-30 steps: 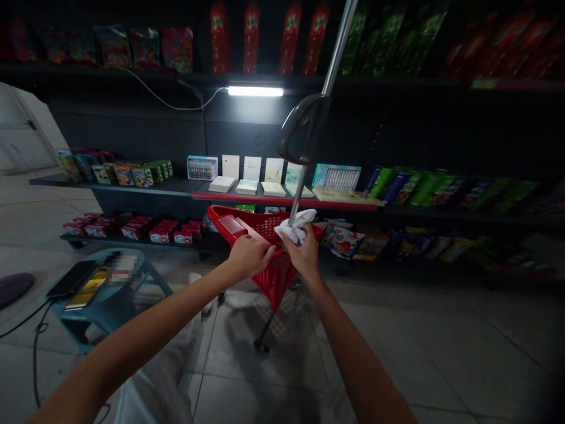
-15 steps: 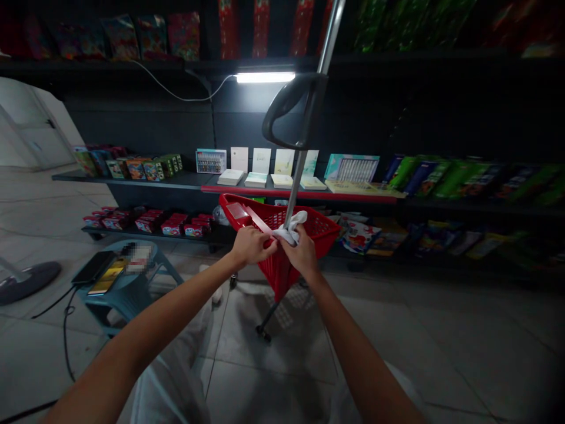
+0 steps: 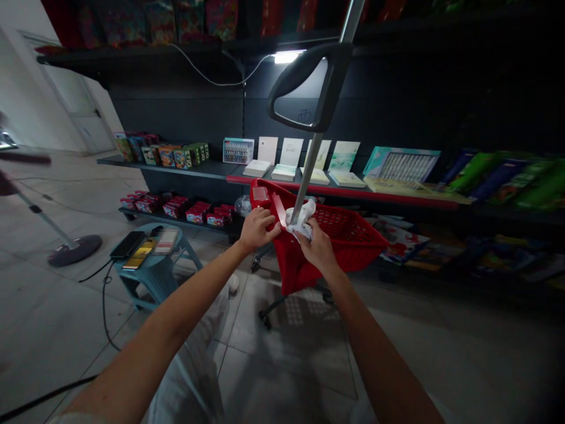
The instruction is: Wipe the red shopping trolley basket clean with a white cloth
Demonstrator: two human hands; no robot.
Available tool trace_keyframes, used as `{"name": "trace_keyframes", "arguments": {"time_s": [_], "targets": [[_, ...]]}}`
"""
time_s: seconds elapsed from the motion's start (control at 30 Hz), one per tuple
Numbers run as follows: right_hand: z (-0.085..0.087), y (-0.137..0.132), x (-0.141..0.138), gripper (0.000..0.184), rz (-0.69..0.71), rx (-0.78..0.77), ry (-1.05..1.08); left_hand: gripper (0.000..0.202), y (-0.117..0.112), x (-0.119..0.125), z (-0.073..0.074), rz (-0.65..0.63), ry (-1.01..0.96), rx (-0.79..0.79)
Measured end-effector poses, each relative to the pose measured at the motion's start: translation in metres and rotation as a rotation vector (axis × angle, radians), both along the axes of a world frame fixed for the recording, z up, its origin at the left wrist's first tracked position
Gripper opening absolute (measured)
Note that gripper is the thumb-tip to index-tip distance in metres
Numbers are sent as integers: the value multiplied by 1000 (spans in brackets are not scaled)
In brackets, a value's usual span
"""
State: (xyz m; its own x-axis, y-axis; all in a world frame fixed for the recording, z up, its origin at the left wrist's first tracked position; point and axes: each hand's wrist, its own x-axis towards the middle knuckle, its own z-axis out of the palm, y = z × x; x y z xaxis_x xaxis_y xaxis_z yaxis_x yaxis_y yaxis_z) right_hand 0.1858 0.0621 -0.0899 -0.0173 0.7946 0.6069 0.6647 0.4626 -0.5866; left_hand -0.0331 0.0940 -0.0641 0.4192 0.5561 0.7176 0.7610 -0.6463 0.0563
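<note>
In front of me stands a red plastic shopping cart [image 3: 353, 235] with a slatted basket. A metal pole [image 3: 311, 168] bearing a dark grey loop handle [image 3: 302, 88] rises from its near end, tilted to the right. My right hand [image 3: 318, 247] is closed on a white cloth [image 3: 304, 217], bunched against the pole's lower end. Beside it, my left hand [image 3: 258, 228] has its fingers curled at the near left edge of the cart, thumb pointing toward the cloth. The fingertips of the left hand are partly hidden.
Behind the cart, a dark shelf with a red front edge [image 3: 273, 184] holds books, paint sets and snack packs. Red boxes [image 3: 203, 213] line the low shelf. At left, a blue stool [image 3: 154, 274] carries phones, near a black cable [image 3: 104, 306] and a round stand base [image 3: 75, 250].
My left hand has gone from the cloth to the cart's edge, while the right keeps the cloth at the pole. The view has shifted left, and the cart appears farther right.
</note>
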Motion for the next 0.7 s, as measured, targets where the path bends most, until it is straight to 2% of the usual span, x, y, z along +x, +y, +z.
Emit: {"name": "trace_keyframes", "arguments": {"time_s": [0.1, 0.17, 0.3, 0.4, 0.5, 0.57, 0.7], "targets": [[-5, 8, -7, 52, -21, 11, 7, 35, 8, -7, -7, 24, -83, 23], [-12, 14, -4, 53, 20, 33, -11, 32, 13, -12, -10, 30, -116, 35], [-33, 28, 27, 41, 87, 43, -125, 30, 24, -23, -14, 17, -150, 29], [-50, 34, 60, 46, 22, -4, -232, 30, 30, -32, -15, 1, -171, 19], [-60, 35, 83, 51, -34, -60, -303, 28, 36, -38, -16, -15, -200, 18], [-64, 34, 90, 51, -60, -71, -316, 27, 39, -41, -16, -23, -217, 24], [-71, 30, 89, 48, -131, 23, -311, 26, 45, -41, -18, -57, -262, 78]]}}
